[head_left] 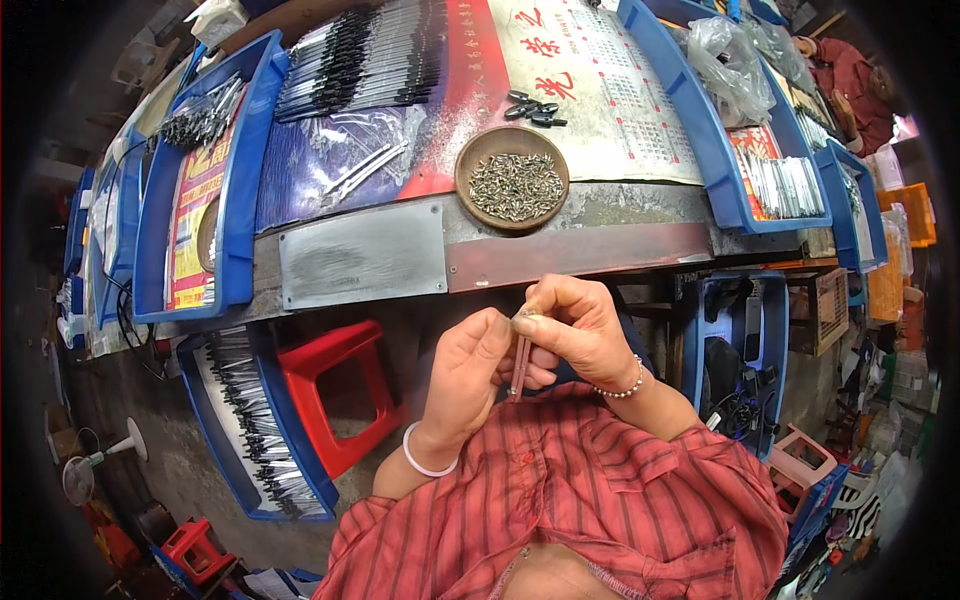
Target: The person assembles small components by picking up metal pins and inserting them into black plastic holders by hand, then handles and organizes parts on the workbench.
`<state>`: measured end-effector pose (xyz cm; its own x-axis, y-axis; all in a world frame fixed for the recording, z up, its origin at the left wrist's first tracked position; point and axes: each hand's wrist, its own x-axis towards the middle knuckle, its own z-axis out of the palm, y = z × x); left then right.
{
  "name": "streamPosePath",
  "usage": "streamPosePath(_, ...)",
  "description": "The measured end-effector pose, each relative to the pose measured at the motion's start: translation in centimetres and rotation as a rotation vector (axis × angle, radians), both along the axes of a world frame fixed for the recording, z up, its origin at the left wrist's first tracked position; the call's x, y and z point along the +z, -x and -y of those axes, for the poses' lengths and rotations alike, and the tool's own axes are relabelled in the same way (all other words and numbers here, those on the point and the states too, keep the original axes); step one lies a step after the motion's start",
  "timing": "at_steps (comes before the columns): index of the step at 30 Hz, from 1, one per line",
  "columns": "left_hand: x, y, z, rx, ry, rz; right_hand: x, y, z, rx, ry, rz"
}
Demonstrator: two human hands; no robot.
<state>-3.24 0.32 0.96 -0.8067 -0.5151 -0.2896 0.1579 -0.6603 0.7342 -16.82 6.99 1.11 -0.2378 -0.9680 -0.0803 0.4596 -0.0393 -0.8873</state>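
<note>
My left hand (pixel 468 362) and my right hand (pixel 578 325) meet in front of my chest, just off the near edge of the table. A slim, brownish-pink tube (pixel 519 368), like a pen barrel, points down from between them; the left fingers are closed round it. At its upper end the right thumb and forefinger pinch together. Whatever small piece they hold there is mostly covered. Beyond the hands, a round wooden bowl (pixel 462 187) full of small metal pen tips (pixel 516 187) stands near the table edge.
Rows of pens with black grips (pixel 365 60) lie at the back left, and several black parts (pixel 533 108) behind the bowl. Blue trays (pixel 262 130) flank the work area. Below the table are a red stool (pixel 340 400), a pen-filled tray (pixel 262 430) and another blue bin (pixel 775 350).
</note>
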Motion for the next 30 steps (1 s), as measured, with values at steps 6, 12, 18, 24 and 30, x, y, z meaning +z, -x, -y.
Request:
streamPosePath(6,-1.4,0.1,-0.6,0.003,-0.313,-0.159,0.8,0.0,-0.3,0.068,-0.104,-0.025)
streamPosePath(12,-1.5,-1.0,-0.7,-0.139,-0.377,-0.250,2.1,8.4,3.4,-0.144,-0.104,-0.845)
streamPosePath(18,-2.0,-1.7,-1.1,-0.165,-0.395,-0.253,0.6,17.2,11.2,-0.231,-0.083,-1.455)
streamPosePath(24,-2.2,-2.4,-0.4,-0.174,-0.457,-0.223,-0.8,19.8,14.7,-0.121,-0.252,-1.480)
streamPosePath(30,-2.7,-2.4,0.4,-0.192,-0.457,-0.215,-1.3,22.1,16.9,-0.039,-0.251,-1.460)
